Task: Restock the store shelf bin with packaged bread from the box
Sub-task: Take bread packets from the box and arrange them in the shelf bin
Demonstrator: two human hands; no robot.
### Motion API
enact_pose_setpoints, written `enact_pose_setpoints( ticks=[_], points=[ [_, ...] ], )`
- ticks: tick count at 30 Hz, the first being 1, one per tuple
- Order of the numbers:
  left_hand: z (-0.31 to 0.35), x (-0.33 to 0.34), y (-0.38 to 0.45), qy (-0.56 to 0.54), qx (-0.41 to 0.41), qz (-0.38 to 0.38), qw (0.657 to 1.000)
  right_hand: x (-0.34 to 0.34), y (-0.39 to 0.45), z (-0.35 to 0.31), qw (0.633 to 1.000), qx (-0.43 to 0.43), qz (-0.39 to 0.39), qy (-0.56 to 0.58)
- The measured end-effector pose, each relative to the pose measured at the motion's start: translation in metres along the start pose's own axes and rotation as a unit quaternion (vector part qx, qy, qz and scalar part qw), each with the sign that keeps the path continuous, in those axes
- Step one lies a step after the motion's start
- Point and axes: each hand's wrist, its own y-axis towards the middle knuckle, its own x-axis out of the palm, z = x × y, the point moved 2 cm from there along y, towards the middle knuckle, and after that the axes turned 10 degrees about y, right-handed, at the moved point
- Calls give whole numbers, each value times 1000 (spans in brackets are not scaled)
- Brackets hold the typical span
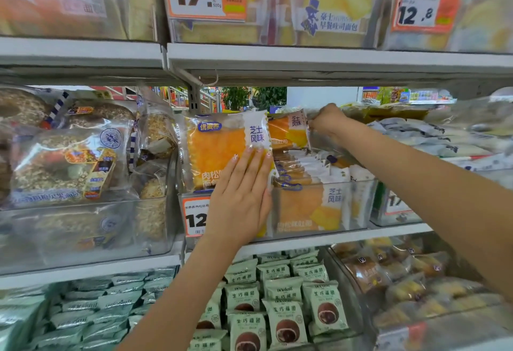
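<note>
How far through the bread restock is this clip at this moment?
Well along, it seems. Done: the clear bin already holds a row of orange bread packs. In hand: the left hand presses flat on an upright front pack, while the right hand pinches a pack at the back. Left: settling these two in; the box is out of view, so remaining stock is unknown.
</note>
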Motion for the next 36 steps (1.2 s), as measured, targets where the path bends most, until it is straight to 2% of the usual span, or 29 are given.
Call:
enact_pose_setpoints(
  ticks=[3, 5, 8, 10, 14, 17, 19, 22, 25, 29, 33, 36],
  points=[
    [4, -16, -11, -79, 10, -5, 997, -15, -50, 1, 997, -62, -15, 43],
    [10, -29, -27, -123, 25, 4, 992, -21, -97, 9, 988, -134, 5, 82],
    [29, -44, -62, -158, 53, 7, 986, -18, -166, 35, 949, -278, 76, 125],
    [47, -52, -90, -175, 79, -3, 981, -7, -209, 63, 931, -325, 82, 145],
    [82, -59, -158, -186, 115, -75, 973, 28, -292, 130, 936, -328, 34, 127],
    [103, -61, -220, -216, 91, -157, 959, 59, -344, 188, 960, -267, -39, 71],
    [114, -61, -265, -236, 68, -239, 940, 77, -370, 227, 972, -219, -88, 24],
    [121, -64, -329, -259, 23, -405, 877, 103, -400, 286, 969, -156, -186, -40],
    [125, -64, -396, -260, -53, -531, 804, 128, -423, 347, 937, -44, -325, -119],
    [132, -68, -476, -260, -134, -628, 721, 164, -462, 436, 825, 139, -501, -220],
    [141, -83, -539, -268, -205, -712, 615, 180, -517, 503, 747, 271, -538, -281],
    [147, -100, -568, -270, -237, -739, 570, 184, -541, 516, 697, 213, -597, -335]
  ],
)
